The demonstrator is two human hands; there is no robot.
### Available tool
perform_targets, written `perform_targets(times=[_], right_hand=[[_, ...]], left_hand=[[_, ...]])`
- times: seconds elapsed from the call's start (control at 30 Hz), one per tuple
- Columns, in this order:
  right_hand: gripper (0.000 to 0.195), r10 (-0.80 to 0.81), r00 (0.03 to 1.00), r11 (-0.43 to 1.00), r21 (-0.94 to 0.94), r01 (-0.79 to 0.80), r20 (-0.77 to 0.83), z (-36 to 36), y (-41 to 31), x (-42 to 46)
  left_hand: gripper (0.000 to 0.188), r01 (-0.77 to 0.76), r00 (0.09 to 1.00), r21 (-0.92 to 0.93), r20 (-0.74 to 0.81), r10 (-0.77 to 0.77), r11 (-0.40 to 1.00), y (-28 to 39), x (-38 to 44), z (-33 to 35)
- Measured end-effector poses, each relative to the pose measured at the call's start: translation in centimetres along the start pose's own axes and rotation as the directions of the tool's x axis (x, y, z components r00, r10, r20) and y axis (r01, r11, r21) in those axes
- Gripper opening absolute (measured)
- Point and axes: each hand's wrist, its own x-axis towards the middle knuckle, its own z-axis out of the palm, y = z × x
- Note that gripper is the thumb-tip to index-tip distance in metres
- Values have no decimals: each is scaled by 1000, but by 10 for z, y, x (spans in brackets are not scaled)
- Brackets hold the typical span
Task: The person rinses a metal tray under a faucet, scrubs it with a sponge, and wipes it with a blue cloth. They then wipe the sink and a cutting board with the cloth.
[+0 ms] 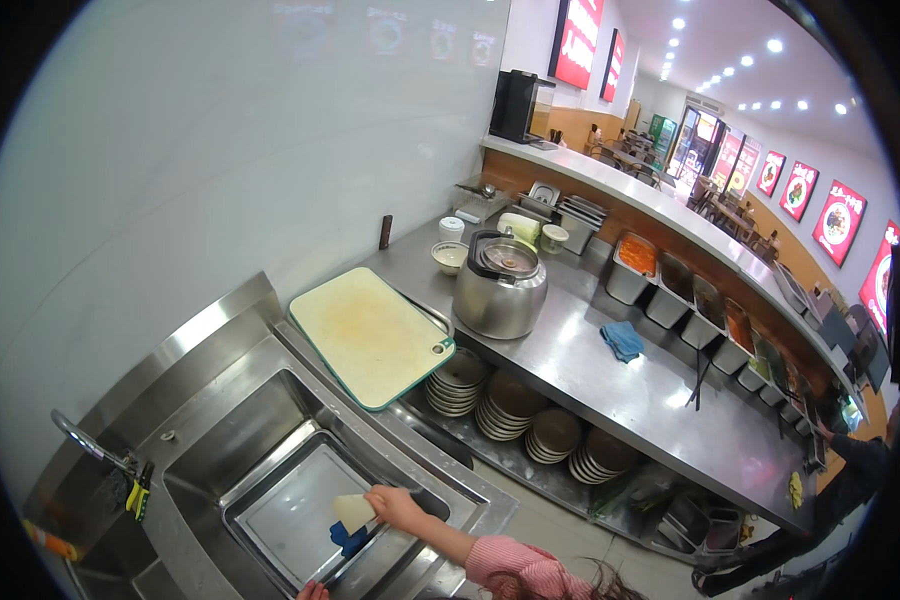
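Observation:
My right hand (397, 508), with a pink striped sleeve behind it, grips a pale yellowish flat piece (354, 514) over the sink. Just below that piece lies a dark blue cloth or pad (347, 538); whether the two touch I cannot tell. Both are above a rectangular stainless steel tray (285, 502) that sits in the sink basin (225, 435). At the picture's bottom edge my left hand (313, 591) shows only its fingers, near the tray's lower rim; what it holds, if anything, is hidden.
A cutting board (367, 337) with a green edge lies beyond the sink. Right of it stand a steel cooker (501, 292), a blue cloth (622, 341) and food pans (634, 266). Stacked bowls (456, 382) fill the shelf below. The faucet (90, 442) is at left. Another person (855, 457) stands far right.

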Motion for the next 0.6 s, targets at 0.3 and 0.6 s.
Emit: perform_targets(times=[0.3, 0.6], right_hand=[[21, 551, 809, 816, 334, -471, -205, -153, 11, 5], [28, 486, 565, 852, 505, -138, -666, -310, 26, 21]], left_hand=[[40, 218, 974, -395, 31, -225, 893, -29, 31, -39], [42, 173, 981, -340, -21, -191, 925, -17, 11, -18]])
